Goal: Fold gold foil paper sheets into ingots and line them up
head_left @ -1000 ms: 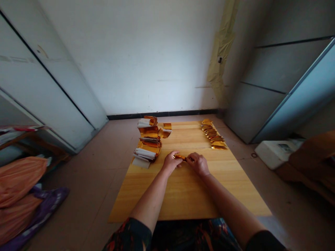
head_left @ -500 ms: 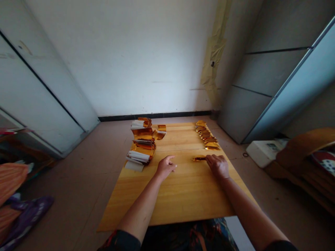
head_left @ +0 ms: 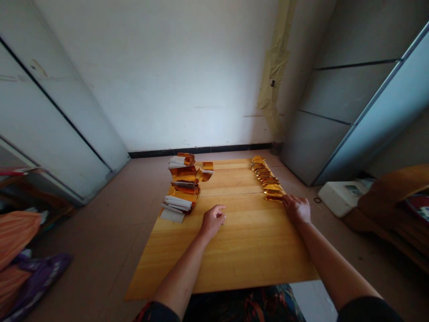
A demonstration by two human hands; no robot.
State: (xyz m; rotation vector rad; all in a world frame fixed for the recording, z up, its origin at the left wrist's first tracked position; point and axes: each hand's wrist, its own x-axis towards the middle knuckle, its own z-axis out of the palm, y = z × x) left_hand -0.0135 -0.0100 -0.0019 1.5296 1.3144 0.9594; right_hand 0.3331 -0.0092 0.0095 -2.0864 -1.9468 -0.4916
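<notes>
My right hand (head_left: 296, 208) is at the table's right edge, its fingers closed on the near end of a folded gold foil paper (head_left: 273, 197). That piece lies at the close end of a row of similar folded gold papers (head_left: 264, 172), whose tips point left. Over the middle of the table my left hand (head_left: 213, 220) hangs loosely, fingers half curled with a gap between them and nothing visible in them. To its left stand curved stacks of gold foil paper (head_left: 185, 190) with white backs. A few loose gold sheets (head_left: 205, 174) lie beside the stacks.
The wooden table (head_left: 231, 259) reaches toward a white wall (head_left: 201, 89). A grey cabinet (head_left: 321, 107) and a white box (head_left: 337, 197) stand on the right, near a wooden chair (head_left: 395, 201). Orange and purple bags (head_left: 43, 273) lie on the floor at left.
My right hand has carried the folded gold paper right and slightly away from me, to the row's near end. My left hand stays over the middle, its fingers more curled.
</notes>
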